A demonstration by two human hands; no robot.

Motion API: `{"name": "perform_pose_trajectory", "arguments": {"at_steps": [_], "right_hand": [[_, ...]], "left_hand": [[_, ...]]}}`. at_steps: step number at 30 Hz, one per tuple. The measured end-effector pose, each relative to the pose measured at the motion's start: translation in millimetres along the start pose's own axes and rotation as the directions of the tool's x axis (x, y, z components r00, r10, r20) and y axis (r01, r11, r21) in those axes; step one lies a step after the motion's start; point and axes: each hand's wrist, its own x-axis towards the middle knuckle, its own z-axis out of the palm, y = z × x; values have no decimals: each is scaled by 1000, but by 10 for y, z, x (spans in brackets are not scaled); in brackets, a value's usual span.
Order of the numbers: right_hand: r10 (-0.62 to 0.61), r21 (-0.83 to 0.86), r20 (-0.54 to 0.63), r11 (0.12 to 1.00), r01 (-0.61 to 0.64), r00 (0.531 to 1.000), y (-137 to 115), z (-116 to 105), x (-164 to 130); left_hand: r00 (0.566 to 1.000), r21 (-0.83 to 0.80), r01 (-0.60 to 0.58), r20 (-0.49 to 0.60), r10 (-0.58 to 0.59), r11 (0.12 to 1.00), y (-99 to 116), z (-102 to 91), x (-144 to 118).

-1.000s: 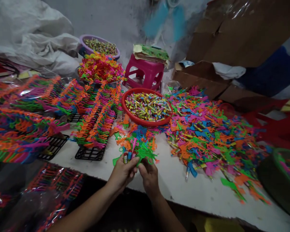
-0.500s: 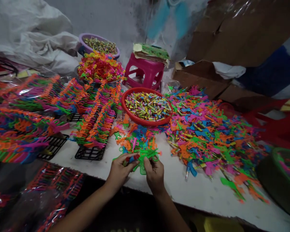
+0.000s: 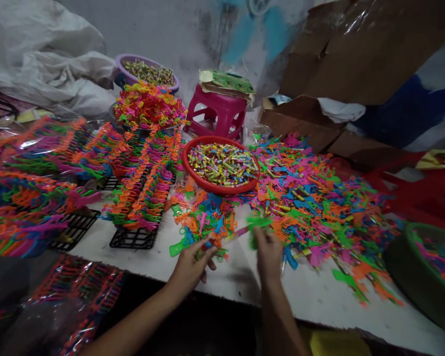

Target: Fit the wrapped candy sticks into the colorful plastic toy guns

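Observation:
My right hand point(image 3: 269, 252), slightly blurred, is closed on a green plastic toy gun point(image 3: 258, 222) above the table. A thin pink-and-yellow tube point(image 3: 237, 233) sticks out from its left end. My left hand point(image 3: 193, 261) is closed around a few small coloured tubes; a blue-and-red tube end point(image 3: 208, 244) shows at the fingertips. Just beyond the left hand lies a small heap of loose plastic toy parts point(image 3: 203, 215) in green, orange, blue and pink. Behind that heap stands a red basin point(image 3: 184, 163) full of small printed tubes.
A large pile of toy guns point(image 3: 319, 212) spreads over the right side. Black racks point(image 3: 133, 238) with rows of coloured toys stand at left. A green tub point(image 3: 400, 262) is at the right edge. Behind are a pink stool point(image 3: 222, 116), a purple basin point(image 3: 120, 62) and cardboard boxes point(image 3: 319, 64).
My hands have moved apart. The right one has gone right and slightly up with the green toy gun, now showing a tube at its end. The left hand stays low, still holding tubes.

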Motion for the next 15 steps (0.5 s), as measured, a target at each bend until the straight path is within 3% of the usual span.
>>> {"name": "perform_pose_trajectory", "arguments": {"at_steps": [2, 4, 6, 8, 10, 12, 15], "right_hand": [[18, -155, -261, 986, -60, 965, 68, -286, 349], [-36, -350, -379, 931, -107, 925, 139, -441, 580], [-90, -477, -280, 877, -57, 956, 216, -373, 632], [-95, -484, -30, 872, 69, 995, 303, -109, 543], [-68, -438, 145, 890, 126, 987, 392, 217, 414], [-25, -366, 160, 927, 83, 987, 473, 457, 334], [36, -225, 130, 974, -6, 991, 562, 520, 336]], "left_hand": [[995, -35, 48, -85, -51, 998, -53, -67, 58], [988, -15, 31, -154, -33, 999, -114, -125, 104], [991, -18, 28, -132, -30, 999, -165, -140, 127], [999, -62, 24, -41, -27, 998, -197, -114, 129], [999, -93, 21, 47, -17, 995, -214, -80, 120], [996, -101, 35, 87, -26, 994, -228, -74, 116], [995, -95, 70, 79, -63, 993, -270, -123, 134]]}}
